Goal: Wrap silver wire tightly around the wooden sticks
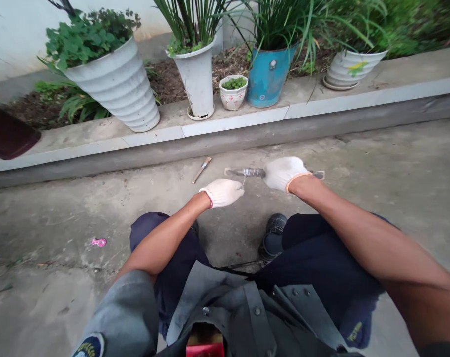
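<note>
Both my hands wear white knit gloves and are held out over the concrete ground in front of my knees. My right hand [282, 172] is closed around a long thin metal piece [247, 172], which sticks out to the left and to the right of the glove. My left hand [224, 192] sits just below and left of it, fingers curled, pinching what looks like a thin thread or wire running up to the metal piece. A small wooden-handled brush [202, 169] lies on the ground a little to the left.
A raised concrete kerb [232, 121] runs across ahead, carrying a large white ribbed pot [116, 87], a tall white pot [195, 74], a small patterned pot [232, 94], a blue pot [268, 74] and another white pot [349, 67]. A pink scrap [98, 242] lies left.
</note>
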Demonstrator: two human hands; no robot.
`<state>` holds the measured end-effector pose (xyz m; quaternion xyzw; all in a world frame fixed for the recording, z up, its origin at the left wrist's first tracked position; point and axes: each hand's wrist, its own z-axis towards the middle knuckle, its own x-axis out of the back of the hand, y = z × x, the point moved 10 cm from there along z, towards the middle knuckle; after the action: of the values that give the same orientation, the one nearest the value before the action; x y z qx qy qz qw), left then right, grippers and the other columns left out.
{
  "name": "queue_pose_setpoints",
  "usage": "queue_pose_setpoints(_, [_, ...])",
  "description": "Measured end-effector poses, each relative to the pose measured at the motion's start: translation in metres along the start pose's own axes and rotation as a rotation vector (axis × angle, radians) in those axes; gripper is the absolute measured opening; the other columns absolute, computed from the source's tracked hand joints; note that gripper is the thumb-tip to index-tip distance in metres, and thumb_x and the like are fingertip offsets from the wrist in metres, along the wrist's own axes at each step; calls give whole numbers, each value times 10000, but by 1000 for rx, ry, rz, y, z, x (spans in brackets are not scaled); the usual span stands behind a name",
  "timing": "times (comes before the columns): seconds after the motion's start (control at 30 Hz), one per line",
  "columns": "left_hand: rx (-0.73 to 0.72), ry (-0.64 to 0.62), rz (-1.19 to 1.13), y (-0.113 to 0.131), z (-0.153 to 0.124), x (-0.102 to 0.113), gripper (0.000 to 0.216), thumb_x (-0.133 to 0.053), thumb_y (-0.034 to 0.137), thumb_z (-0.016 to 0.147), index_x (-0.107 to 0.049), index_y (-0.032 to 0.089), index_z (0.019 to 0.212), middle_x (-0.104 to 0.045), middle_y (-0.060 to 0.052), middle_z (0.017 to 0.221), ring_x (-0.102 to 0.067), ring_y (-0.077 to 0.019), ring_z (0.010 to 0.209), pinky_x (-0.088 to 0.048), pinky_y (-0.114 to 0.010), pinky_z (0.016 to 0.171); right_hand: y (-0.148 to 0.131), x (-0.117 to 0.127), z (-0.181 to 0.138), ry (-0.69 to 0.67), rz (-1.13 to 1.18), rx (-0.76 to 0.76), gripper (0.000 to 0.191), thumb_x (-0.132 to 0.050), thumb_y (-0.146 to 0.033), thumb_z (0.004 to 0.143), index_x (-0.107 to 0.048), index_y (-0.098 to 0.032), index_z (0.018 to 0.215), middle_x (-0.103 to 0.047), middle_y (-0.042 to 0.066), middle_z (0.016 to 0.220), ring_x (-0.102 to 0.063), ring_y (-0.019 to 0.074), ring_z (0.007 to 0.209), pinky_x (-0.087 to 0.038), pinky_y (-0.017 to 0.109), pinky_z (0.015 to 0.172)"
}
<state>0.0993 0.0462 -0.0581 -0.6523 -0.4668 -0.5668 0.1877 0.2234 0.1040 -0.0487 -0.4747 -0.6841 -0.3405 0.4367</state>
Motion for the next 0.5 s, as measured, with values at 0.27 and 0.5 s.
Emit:
queue_pose_setpoints(0.27, [35, 298, -64, -8, 6, 23, 417, -305, 384, 1060, -676, 199, 1109, -741, -76, 1024, -694, -220, 898, -501, -318, 832, 13, 46, -7, 151, 347, 132, 525, -495, -642, 883, -717, -182, 1005, -694, 83, 795, -612, 224, 725, -408, 317, 654])
queue_pose_setpoints(0.5, [-139, 263, 77, -3, 8, 20, 420, -320, 372, 1061, -687, 206, 1179, -732, -79, 1149, -681, -208, 1010, -489, -317, 896, -21, -1, -58, -372, 318, 569, 404, -713, -535, 777, -705, -133, 812, -647, 9, 701, -540, 128, 643, -350, 256, 582])
